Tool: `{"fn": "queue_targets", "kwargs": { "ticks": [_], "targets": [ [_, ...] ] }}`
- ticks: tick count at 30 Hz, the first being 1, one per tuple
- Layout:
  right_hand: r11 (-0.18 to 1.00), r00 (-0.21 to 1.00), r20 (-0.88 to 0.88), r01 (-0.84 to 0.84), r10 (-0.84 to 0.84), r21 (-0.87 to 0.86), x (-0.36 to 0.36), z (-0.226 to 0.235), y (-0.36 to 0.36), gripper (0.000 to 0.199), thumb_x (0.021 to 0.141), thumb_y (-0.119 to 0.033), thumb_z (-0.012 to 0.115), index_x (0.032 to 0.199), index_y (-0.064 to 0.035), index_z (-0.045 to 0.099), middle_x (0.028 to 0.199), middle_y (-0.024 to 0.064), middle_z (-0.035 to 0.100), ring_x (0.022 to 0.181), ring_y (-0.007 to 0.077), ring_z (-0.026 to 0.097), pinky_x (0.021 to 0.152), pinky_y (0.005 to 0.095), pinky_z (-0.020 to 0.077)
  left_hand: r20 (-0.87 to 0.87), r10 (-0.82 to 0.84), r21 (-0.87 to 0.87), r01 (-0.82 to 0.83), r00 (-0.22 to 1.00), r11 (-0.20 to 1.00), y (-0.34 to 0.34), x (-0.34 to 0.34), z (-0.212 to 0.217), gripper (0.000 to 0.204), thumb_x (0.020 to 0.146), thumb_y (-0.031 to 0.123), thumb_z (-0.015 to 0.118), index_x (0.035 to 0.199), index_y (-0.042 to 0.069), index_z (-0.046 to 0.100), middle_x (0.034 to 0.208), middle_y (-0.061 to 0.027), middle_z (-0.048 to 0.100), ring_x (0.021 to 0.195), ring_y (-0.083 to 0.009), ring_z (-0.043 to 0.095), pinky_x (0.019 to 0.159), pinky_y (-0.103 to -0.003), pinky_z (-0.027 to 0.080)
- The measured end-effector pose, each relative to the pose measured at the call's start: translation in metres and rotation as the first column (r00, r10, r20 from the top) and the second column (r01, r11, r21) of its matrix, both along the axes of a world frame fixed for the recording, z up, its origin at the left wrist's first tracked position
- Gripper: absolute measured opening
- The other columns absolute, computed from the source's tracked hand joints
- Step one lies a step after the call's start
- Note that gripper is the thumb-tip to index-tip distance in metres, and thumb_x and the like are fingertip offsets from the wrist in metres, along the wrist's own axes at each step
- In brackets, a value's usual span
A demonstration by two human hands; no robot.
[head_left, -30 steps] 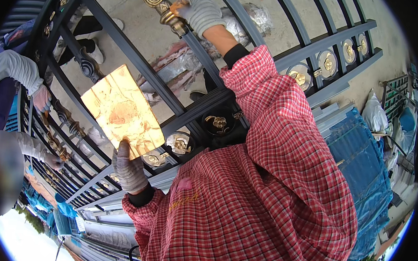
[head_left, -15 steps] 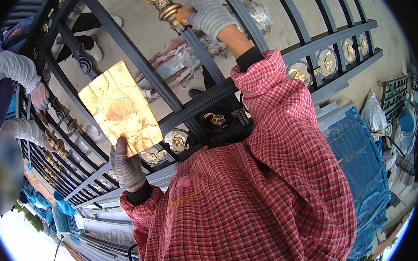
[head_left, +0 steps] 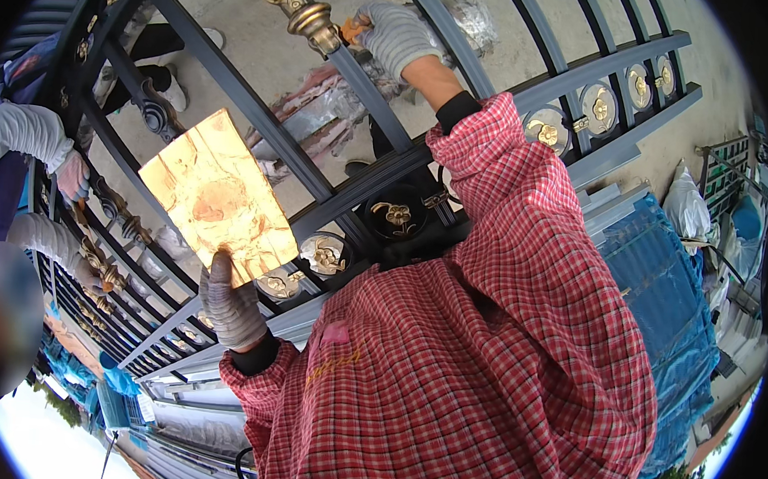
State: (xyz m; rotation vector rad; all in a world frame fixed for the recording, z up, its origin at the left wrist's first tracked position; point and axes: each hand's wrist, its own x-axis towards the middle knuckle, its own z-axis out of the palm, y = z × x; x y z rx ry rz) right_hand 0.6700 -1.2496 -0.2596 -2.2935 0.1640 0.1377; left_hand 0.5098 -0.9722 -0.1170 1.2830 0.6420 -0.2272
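My right hand [head_left: 400, 38], in a grey knit glove, reaches up and grips a small brush with an orange handle [head_left: 355, 30]. Its tip sits against the gold-painted finial [head_left: 292, 2] on a dark grey metal gate [head_left: 235, 82]. Lower left, my gloved left hand [head_left: 232, 305] holds up a flat card smeared with gold paint [head_left: 218, 194] by its bottom edge, in front of the gate bars. Round gold flower ornaments [head_left: 395, 214] run along the gate's rail between my arms. My red plaid sleeves cover much of the lower gate.
At the far left another person in white sleeves and a pink glove [head_left: 72, 175] works on the same gate. A blue tarp-covered stack [head_left: 666, 286] lies at the right, with white bags [head_left: 687, 205] beyond it. Concrete ground shows through the bars.
My right hand with the brush has shifted slightly to the right beside the finial. My left hand keeps the gold card in about the same place.
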Motion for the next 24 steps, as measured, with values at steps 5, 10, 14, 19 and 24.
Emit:
{"fn": "queue_targets", "kwargs": {
  "ticks": [5,10,14,19,24],
  "targets": [
    [0.996,0.985,0.145,-0.084,0.088,-0.037,-0.005,0.006,0.005,0.026,0.067,-0.013,0.064,0.09,-0.0024,0.059,0.082,0.0148,0.06,0.077,0.0268,0.059,0.069,0.0328,0.0452,-0.008,0.007,0.005,-0.006,1.0,1.0,0.001,-0.003,-0.002,0.059,0.073,0.031,0.062,0.116,-0.004,0.041,0.111,-0.0114,0.051,0.101,-0.0213,0.051,0.088,-0.032,0.038],
    [0.987,0.996,0.087,-0.047,0.033,0.156,-0.003,0.0,0.003,0.023,0.067,-0.014,0.064,0.087,-0.0029,0.06,0.083,0.015,0.061,0.076,0.0286,0.058,0.07,0.0332,0.0447,-0.022,0.003,0.032,-0.002,1.0,0.999,0.002,-0.002,-0.003,0.059,0.073,0.032,0.062,0.115,-0.004,0.042,0.11,-0.0111,0.052,0.1,-0.0212,0.051,0.088,-0.032,0.038],
    [0.985,0.993,0.043,-0.099,0.106,-0.139,0.008,-0.007,-0.003,0.02,0.068,-0.012,0.064,0.086,-0.0031,0.061,0.081,0.0142,0.061,0.073,0.0268,0.059,0.067,0.0318,0.0455,-0.026,0.001,0.013,0.0,1.0,1.0,-0.002,0.001,0.001,0.058,0.073,0.031,0.062,0.115,-0.004,0.042,0.11,-0.0109,0.052,0.1,-0.021,0.051,0.089,-0.032,0.037],
    [0.999,0.991,0.137,-0.005,-0.001,0.042,0.006,-0.007,-0.005,0.023,0.067,-0.016,0.065,0.085,-0.0029,0.061,0.082,0.0141,0.061,0.073,0.026,0.059,0.068,0.0318,0.0456,-0.028,0.037,0.015,-0.036,0.999,0.999,0.009,-0.005,-0.006,0.059,0.073,0.031,0.063,0.116,-0.004,0.042,0.11,-0.0114,0.051,0.101,-0.0211,0.05,0.089,-0.032,0.037],
    [1.0,0.991,0.133,-0.025,0.025,-0.002,0.006,-0.005,-0.007,0.026,0.066,-0.014,0.066,0.089,-0.0031,0.059,0.082,0.0132,0.061,0.076,0.0235,0.059,0.069,0.0294,0.0453,-0.027,0.065,-0.008,-0.065,0.998,0.998,0.006,-0.005,-0.004,0.056,0.074,0.029,0.061,0.115,-0.004,0.042,0.11,-0.0116,0.051,0.101,-0.021,0.05,0.089,-0.032,0.037]
  ]
}}
